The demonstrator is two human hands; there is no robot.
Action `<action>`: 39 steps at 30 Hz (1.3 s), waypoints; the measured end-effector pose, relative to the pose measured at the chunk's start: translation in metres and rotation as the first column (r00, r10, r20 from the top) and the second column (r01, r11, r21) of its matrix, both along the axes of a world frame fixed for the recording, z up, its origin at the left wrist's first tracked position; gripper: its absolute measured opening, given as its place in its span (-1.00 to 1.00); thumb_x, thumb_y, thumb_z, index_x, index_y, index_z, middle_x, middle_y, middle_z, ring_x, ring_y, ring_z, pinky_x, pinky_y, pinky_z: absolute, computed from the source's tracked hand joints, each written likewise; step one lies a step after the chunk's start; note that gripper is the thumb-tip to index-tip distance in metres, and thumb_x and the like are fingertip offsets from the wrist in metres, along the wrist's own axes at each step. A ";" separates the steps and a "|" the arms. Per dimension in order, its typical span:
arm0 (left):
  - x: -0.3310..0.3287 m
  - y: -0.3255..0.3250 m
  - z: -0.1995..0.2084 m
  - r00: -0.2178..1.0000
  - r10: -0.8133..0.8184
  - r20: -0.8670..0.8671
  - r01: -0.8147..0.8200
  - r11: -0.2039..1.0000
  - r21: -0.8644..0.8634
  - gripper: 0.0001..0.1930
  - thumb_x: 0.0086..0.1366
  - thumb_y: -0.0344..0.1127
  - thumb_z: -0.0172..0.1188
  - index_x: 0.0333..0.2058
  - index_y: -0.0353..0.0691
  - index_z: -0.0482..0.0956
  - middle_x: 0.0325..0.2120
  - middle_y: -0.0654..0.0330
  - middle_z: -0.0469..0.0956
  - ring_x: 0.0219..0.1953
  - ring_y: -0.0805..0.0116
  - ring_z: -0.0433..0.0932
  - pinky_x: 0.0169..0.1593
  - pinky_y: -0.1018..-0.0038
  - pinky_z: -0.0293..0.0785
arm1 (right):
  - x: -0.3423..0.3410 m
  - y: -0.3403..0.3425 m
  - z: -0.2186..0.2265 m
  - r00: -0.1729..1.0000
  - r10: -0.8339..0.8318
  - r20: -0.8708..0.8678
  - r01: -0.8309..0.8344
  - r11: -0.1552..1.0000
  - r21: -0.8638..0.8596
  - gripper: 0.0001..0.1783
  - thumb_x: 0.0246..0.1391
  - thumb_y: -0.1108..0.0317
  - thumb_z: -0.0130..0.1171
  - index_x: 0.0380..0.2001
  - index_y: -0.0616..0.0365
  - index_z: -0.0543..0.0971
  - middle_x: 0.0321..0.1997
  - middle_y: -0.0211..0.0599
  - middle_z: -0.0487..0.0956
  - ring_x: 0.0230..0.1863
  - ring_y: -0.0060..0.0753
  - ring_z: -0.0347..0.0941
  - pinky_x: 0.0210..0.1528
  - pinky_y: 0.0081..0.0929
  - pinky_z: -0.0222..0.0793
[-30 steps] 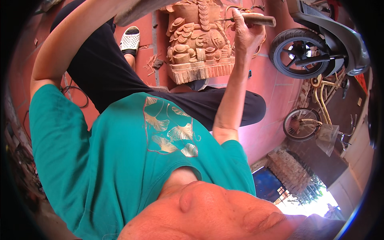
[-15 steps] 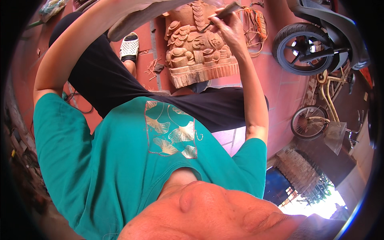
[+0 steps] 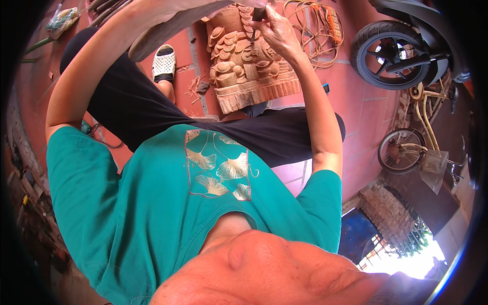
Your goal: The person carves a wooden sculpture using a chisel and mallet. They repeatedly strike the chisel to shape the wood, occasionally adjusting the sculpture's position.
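Note:
A carved wooden block stands on the tiles in front of me, covered in raised coin-like discs and rounded shapes. My right hand is closed around a chisel with a dark handle. Its thin blade points down at the carving's upper middle; whether the tip touches the wood is hard to see. My left arm reaches up to the picture's top edge. Only a sliver of my left hand shows there, close to the chisel handle, its grip cut off. Beneath that forearm slants a long grey-brown wooden piece.
Wood chips lie beside the carving, near my white clog. A coiled orange cord with an orange power strip lies to the right. Farther right stand a motorbike wheel and a bicycle.
My right hand has moved left over the carving, and the chisel has turned from a slant to nearly upright. My left arm and the grey-brown wooden piece have shifted slightly left.

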State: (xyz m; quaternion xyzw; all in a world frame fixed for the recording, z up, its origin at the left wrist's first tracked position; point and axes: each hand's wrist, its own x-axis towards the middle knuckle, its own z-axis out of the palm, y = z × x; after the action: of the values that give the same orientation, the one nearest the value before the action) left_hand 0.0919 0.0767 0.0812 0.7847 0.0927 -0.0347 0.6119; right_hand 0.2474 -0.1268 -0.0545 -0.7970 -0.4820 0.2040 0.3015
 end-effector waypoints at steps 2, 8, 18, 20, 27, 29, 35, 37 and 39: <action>-0.003 -0.002 0.001 0.998 0.060 -0.016 -0.060 0.998 -0.011 -0.40 0.17 -0.15 0.39 0.12 -0.38 0.51 -0.26 0.20 0.61 -0.27 0.51 0.53 -0.23 0.54 0.49 | 0.005 0.002 -0.006 0.999 0.023 -0.046 -0.020 0.998 0.060 -0.69 0.17 0.23 0.31 -0.08 0.05 0.50 -0.36 -0.08 0.66 -0.27 0.03 0.62 -0.20 -0.12 0.44; -0.019 -0.011 -0.001 0.991 0.134 0.019 -0.133 0.990 -0.046 -0.34 0.20 -0.16 0.40 0.20 -0.40 0.45 -0.17 0.16 0.57 -0.19 0.49 0.50 -0.14 0.51 0.47 | 0.008 0.005 -0.016 0.999 0.054 0.003 -0.054 0.996 0.067 -0.67 0.13 0.22 0.33 -0.09 0.05 0.50 -0.41 -0.08 0.66 -0.31 0.02 0.64 -0.23 -0.12 0.46; -0.056 -0.029 -0.049 0.948 0.314 0.047 -0.313 0.949 -0.043 -0.57 0.31 -0.20 0.31 0.07 -0.30 0.51 -0.40 0.39 0.48 -0.41 0.68 0.41 -0.35 0.67 0.32 | 0.002 0.008 0.000 0.990 0.114 0.083 -0.116 0.993 0.020 -0.70 0.14 0.30 0.34 -0.14 0.14 0.49 -0.36 -0.08 0.65 -0.28 -0.03 0.64 -0.22 -0.19 0.49; -0.054 -0.030 -0.046 0.931 0.357 0.078 -0.355 0.934 -0.041 -0.57 0.31 -0.22 0.31 0.07 -0.30 0.51 -0.40 0.40 0.48 -0.42 0.68 0.41 -0.35 0.67 0.33 | 0.005 0.006 -0.005 0.992 0.111 0.060 -0.114 0.992 0.049 -0.70 0.14 0.30 0.34 -0.14 0.14 0.50 -0.36 -0.09 0.64 -0.28 -0.04 0.64 -0.21 -0.20 0.48; -0.050 -0.029 -0.049 0.887 0.426 0.176 -0.431 0.902 -0.009 -0.56 0.32 -0.26 0.32 0.10 -0.29 0.50 -0.39 0.39 0.49 -0.41 0.68 0.41 -0.33 0.66 0.34 | 0.007 0.005 -0.004 0.995 0.099 0.022 -0.101 0.992 0.079 -0.69 0.13 0.29 0.34 -0.13 0.13 0.49 -0.42 -0.02 0.66 -0.31 0.08 0.65 -0.25 -0.08 0.45; -0.052 -0.025 -0.050 0.919 0.381 0.097 -0.378 0.924 -0.050 -0.54 0.31 -0.25 0.32 0.13 -0.29 0.48 -0.37 0.37 0.50 -0.38 0.68 0.42 -0.30 0.65 0.36 | 0.008 0.003 -0.004 0.995 0.100 0.016 -0.101 0.991 0.092 -0.69 0.13 0.29 0.34 -0.13 0.13 0.50 -0.42 -0.03 0.66 -0.31 0.07 0.65 -0.25 -0.09 0.45; -0.050 -0.028 -0.058 0.941 0.303 0.153 -0.313 0.949 0.043 -0.47 0.28 -0.23 0.35 0.16 -0.31 0.44 -0.25 0.27 0.56 -0.24 0.56 0.50 -0.14 0.57 0.45 | 0.003 0.004 0.000 0.996 0.088 -0.017 -0.088 0.995 0.038 -0.70 0.11 0.30 0.35 -0.16 0.15 0.51 -0.37 -0.06 0.67 -0.27 -0.01 0.66 -0.22 -0.15 0.48; -0.050 -0.029 -0.065 0.965 0.234 0.119 -0.249 0.958 0.139 -0.46 0.28 -0.21 0.35 0.16 -0.32 0.44 -0.21 0.24 0.56 -0.20 0.52 0.51 -0.10 0.54 0.46 | 0.001 0.004 -0.001 0.996 0.093 0.016 -0.093 0.995 0.025 -0.71 0.11 0.30 0.36 -0.17 0.16 0.52 -0.34 -0.07 0.67 -0.26 -0.04 0.67 -0.22 -0.19 0.49; -0.054 -0.026 -0.069 0.987 0.151 -0.059 -0.134 0.965 0.226 -0.45 0.29 -0.19 0.34 0.16 -0.32 0.43 -0.19 0.22 0.56 -0.16 0.49 0.52 -0.06 0.52 0.47 | -0.002 0.004 0.000 0.990 0.096 0.103 -0.097 0.995 0.008 -0.71 0.11 0.32 0.36 -0.17 0.15 0.52 -0.35 -0.07 0.67 -0.27 -0.01 0.66 -0.23 -0.19 0.49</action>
State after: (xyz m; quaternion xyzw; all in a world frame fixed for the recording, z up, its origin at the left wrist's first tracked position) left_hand 0.0378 0.0510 0.0126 0.8375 0.1753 -0.0097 0.5175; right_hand 0.2458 -0.1226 -0.0550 -0.7801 -0.5363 0.1739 0.2714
